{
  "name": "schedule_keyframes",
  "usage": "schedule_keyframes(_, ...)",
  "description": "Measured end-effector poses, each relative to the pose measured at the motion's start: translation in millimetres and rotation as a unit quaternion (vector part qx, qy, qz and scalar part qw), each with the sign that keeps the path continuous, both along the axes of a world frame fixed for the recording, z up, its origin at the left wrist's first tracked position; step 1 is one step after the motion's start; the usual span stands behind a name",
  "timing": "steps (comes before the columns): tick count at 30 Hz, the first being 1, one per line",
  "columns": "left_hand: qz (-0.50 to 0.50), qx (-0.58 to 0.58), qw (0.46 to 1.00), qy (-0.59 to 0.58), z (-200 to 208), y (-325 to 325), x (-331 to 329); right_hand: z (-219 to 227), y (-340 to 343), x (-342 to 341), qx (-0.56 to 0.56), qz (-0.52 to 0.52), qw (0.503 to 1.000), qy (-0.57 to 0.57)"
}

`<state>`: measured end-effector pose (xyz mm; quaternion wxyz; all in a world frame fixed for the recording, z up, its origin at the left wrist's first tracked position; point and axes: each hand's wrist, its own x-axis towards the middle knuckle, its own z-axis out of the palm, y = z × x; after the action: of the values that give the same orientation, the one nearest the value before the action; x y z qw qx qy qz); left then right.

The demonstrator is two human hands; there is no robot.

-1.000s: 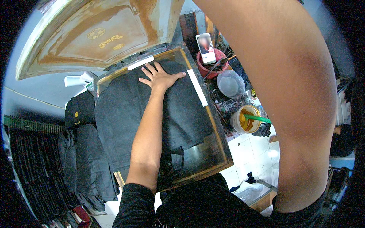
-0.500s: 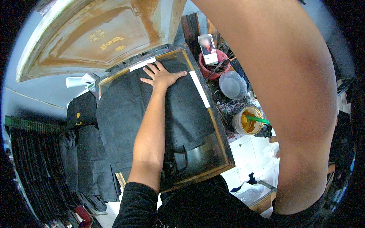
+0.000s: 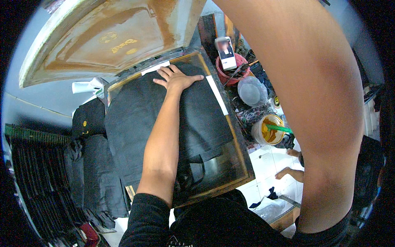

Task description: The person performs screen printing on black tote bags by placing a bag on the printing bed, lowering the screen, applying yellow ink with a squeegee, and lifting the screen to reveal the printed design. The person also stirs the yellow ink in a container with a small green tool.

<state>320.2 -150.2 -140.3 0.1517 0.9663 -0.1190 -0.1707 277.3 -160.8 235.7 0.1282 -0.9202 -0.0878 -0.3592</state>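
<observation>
My left hand (image 3: 179,79) lies flat with fingers spread near the far edge of a dark fabric piece (image 3: 135,111). The cloth is spread over a wood-edged printing board (image 3: 240,154) whose glossy near-right corner shows. White strips (image 3: 217,95) sit along the board's far and right edges, one of them by my fingertips. Above the board's far side, a screen-printing frame (image 3: 86,45) stands tilted up, its brownish mesh bearing a ball design and lettering. My right arm reaches up across the right side; its hand is beyond the upper edge of the picture.
Right of the board are a phone (image 3: 225,53) in a pink basket (image 3: 242,74), a translucent tub (image 3: 252,92) and an ochre paint bucket (image 3: 263,138) with a green handle. Dark garments (image 3: 92,164) hang at left. Another person's feet (image 3: 290,173) show on the white-tiled floor.
Another person's feet have come further into view at the right. My left hand stays flat on the fabric, and my raised right arm keeps nearly the same position.
</observation>
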Motion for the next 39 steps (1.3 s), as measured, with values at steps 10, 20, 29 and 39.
schedule_keyframes(10, -0.156, -0.597, 0.787, -0.002, 110, 161, -57, -19, 22, -95, 0.138, 0.01, 0.971, 0.196)
schedule_keyframes(20, 0.191, -0.638, 0.69, 0.283, 74, 316, -267, -243, 54, -213, 0.052, 0.065, 0.975, 0.204)
schedule_keyframes(29, 0.2, -0.6, 0.67, 0.39, 32, 337, -270, -255, 61, -218, -0.005, 0.099, 0.963, 0.249)
schedule_keyframes(39, 0.251, -0.605, 0.641, 0.4, 39, 329, -269, -298, 56, -171, -0.049, 0.11, 0.97, 0.213)
